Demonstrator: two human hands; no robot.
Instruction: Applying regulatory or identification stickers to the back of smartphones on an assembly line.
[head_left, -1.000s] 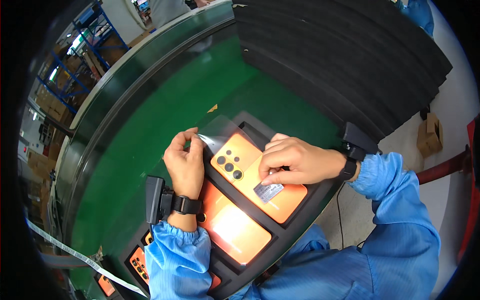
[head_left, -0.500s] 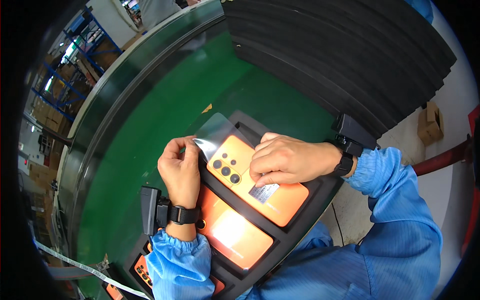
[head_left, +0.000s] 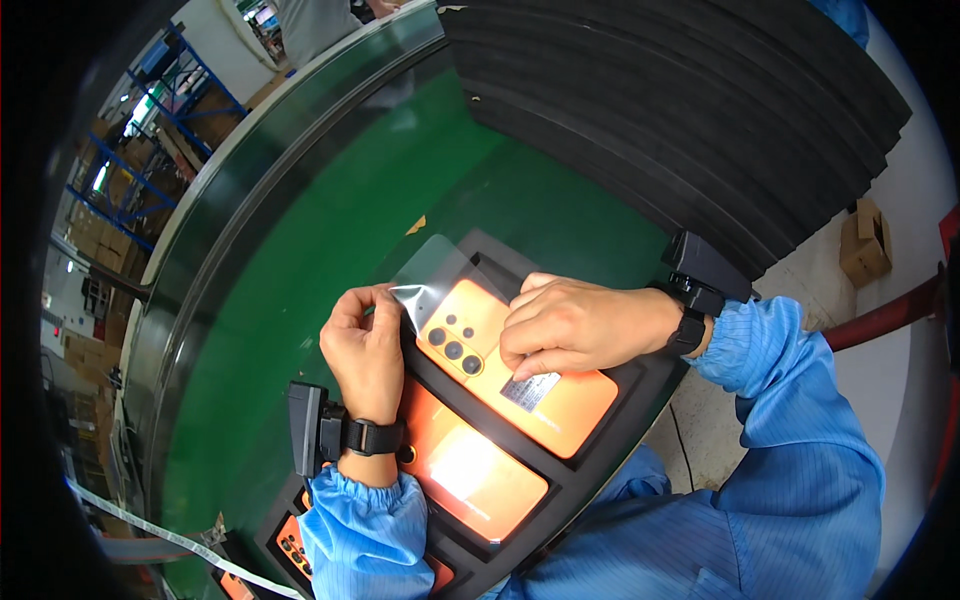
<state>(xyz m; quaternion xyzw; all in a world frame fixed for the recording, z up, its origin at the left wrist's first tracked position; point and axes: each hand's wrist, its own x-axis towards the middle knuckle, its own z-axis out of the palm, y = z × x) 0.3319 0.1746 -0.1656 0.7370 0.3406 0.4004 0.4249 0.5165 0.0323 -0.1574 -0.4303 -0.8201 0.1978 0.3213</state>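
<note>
An orange phone (head_left: 565,415) lies back up in a black foam tray (head_left: 488,248), its camera lenses toward the upper left and a printed label (head_left: 530,391) on its back. Over its camera end stands a clear plastic film (head_left: 436,262), lifted away from the phone. My left hand (head_left: 362,335) pinches the film's left edge between thumb and fingertips. Curled over the phone's right side, my right hand (head_left: 572,325) has its thumb at the label's upper edge; whatever its fingers grip is hidden. A second orange phone (head_left: 480,475) lies in the neighbouring slot, below my left wrist.
Beneath the tray runs a green belt (head_left: 330,240) with a raised rail on its left. Black foam trays (head_left: 660,110) are stacked at the back right. More orange phones (head_left: 292,545) show at the lower left. A cardboard box (head_left: 865,243) sits on the floor at right.
The tray with its phones has shifted very slightly in view, and the film stands a little lower. Both hands keep their hold, nearly still.
</note>
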